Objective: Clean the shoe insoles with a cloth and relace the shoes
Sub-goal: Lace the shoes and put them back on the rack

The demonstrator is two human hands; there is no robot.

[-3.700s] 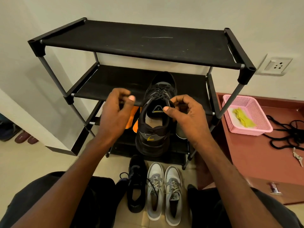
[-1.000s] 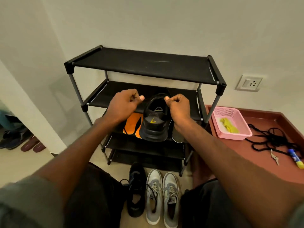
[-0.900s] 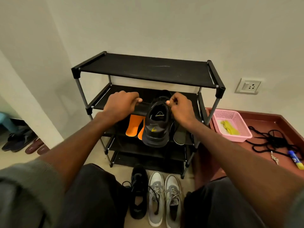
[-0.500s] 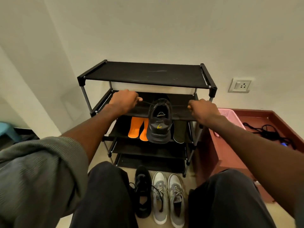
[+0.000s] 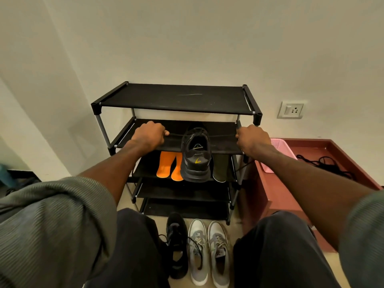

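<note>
Black shoe (image 5: 195, 156) with yellow logo, orange insoles (image 5: 169, 166), pink basket (image 5: 279, 146), grey ribbed sleeve (image 5: 52, 221).

The right arm covers most of the pink basket (image 5: 279, 145), so its contents cannot be seen. The black shoe (image 5: 195, 157) hides part of the orange insoles (image 5: 169, 166) and the dark insole (image 5: 220, 168) behind it. Both hands' fingertips curl out of sight. The tangled black laces (image 5: 326, 165) are too small to count.
</note>
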